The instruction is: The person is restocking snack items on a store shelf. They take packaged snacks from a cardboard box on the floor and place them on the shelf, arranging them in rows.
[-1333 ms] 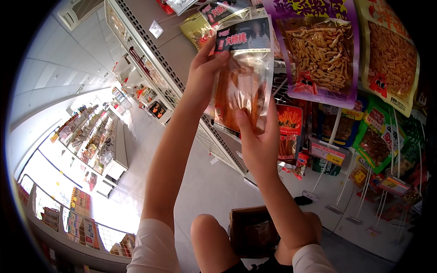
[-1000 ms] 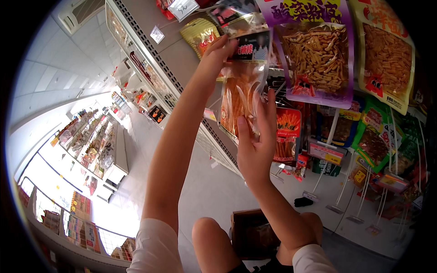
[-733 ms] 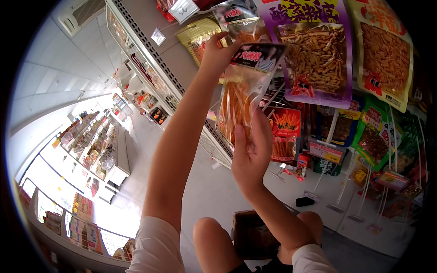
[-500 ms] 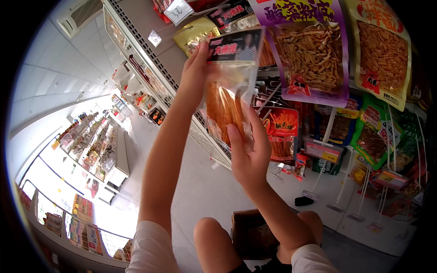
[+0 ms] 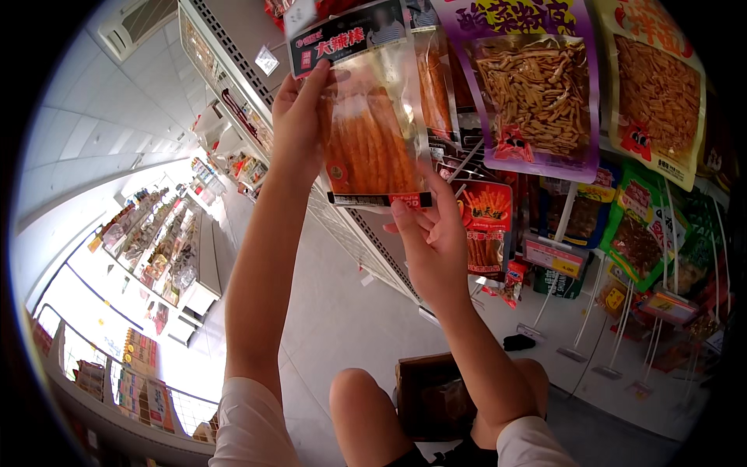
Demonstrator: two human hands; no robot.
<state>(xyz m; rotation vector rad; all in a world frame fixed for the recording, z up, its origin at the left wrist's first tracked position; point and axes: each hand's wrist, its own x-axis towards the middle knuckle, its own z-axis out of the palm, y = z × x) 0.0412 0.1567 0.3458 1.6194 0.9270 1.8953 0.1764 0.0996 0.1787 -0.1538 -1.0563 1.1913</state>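
Note:
Between my hands is a clear snack packet (image 5: 369,136) with a black header, holding orange-brown strips that look like spicy gluten sticks. My left hand (image 5: 299,121) grips its left edge near the top, thumb across the front. At the lower right corner my right hand (image 5: 432,245) pinches the packet, thumb tip at the bottom edge and the other fingers partly curled below. Just behind and to the right, a similar packet (image 5: 434,86) hangs on the rack. Beside that hangs a large purple-edged packet (image 5: 533,93).
A yellow packet (image 5: 657,101), a red packet (image 5: 489,226) and a green packet (image 5: 642,226) hang at the right among wire hooks and price tags. Below, an open cardboard box (image 5: 424,405) stands between my knees. A white perforated shelf edge (image 5: 233,62) runs along the left.
The packet has moved left and turned its front flat toward me. My left hand has shifted left with it. My right thumb has slid from the packet's front down to its bottom edge.

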